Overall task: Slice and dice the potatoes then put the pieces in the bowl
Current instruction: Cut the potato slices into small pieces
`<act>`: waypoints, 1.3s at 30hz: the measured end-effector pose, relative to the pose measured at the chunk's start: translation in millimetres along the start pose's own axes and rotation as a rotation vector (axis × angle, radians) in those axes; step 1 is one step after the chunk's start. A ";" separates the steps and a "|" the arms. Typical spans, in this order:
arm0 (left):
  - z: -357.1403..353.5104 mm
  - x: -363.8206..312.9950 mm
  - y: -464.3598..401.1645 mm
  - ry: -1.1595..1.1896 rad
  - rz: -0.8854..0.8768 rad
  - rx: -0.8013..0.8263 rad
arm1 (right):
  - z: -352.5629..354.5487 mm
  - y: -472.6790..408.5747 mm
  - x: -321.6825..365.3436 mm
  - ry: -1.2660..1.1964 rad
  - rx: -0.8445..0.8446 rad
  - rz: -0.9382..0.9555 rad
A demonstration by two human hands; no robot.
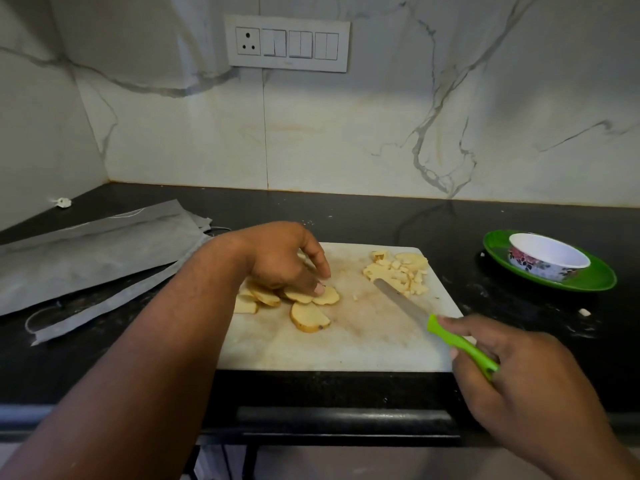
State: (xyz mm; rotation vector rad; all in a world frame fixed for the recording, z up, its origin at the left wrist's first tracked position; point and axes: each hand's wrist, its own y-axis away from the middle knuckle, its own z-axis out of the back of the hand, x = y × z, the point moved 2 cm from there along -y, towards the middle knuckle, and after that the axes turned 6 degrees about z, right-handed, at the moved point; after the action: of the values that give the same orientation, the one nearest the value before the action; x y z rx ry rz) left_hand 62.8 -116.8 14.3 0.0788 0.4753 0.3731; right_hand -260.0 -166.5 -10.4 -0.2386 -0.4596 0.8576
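Observation:
A white cutting board lies on the black counter. Several potato slices are spread on its left half. My left hand is over them, with its curled fingers and thumb on a slice near the pile's right edge. A heap of diced potato pieces sits at the board's far right corner. My right hand grips the green handle of a knife, whose blade points up and left and touches the diced heap. A white floral bowl stands empty on a green plate to the right.
A grey paper bag lies flat on the counter to the left. A small potato bit lies on the counter right of the board. A marble wall with a switch panel rises behind. The counter's front edge runs just below the board.

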 end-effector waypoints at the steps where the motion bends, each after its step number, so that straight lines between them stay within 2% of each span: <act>1: -0.8 -0.9 1.1 -0.002 0.007 0.025 | -1.2 -6.9 -0.7 -0.006 0.013 0.010; 4: -0.4 -2.0 3.1 -0.017 0.013 0.023 | -1.8 -24.7 4.5 -0.065 0.042 0.090; 6: 4.9 -0.9 3.2 0.025 0.012 -0.125 | -3.0 -43.7 5.1 -0.104 0.005 0.156; 8: 12.3 4.8 3.9 0.167 0.038 -0.297 | -9.2 -71.1 2.2 -0.113 -0.031 0.204; 10: 19.7 15.4 4.4 0.210 0.080 -0.399 | -20.1 -96.3 1.3 -0.137 -0.043 0.241; 16: 41.7 44.9 13.2 0.205 0.232 -0.501 | -46.0 -101.3 -15.0 -0.262 -0.059 0.301; 18: 44.9 47.4 14.1 0.177 0.277 -0.470 | -46.9 -96.6 -20.4 -0.294 -0.058 0.313; 22: 39.9 50.7 11.9 0.065 0.474 -0.312 | -51.0 -98.5 -22.3 -0.330 -0.060 0.329; 26: 38.3 60.7 17.6 0.293 0.584 -0.212 | -54.0 -98.9 -23.7 -0.402 -0.049 0.305; 29: 34.7 60.0 20.8 0.318 0.568 -0.086 | -55.1 -100.4 -25.5 -0.435 -0.052 0.299; 33: 37.0 61.7 19.5 0.304 0.523 -0.131 | -57.3 -101.6 -25.3 -0.442 -0.037 0.291; 39: 39.1 57.7 16.5 0.152 0.339 -0.182 | -58.4 -102.0 -26.8 -0.466 -0.024 0.275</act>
State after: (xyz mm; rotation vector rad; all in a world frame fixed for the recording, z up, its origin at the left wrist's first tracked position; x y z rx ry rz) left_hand 122.9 -79.7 26.8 -0.0467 0.5778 0.7572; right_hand -178.8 -253.1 -30.5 -0.1232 -0.8858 1.1830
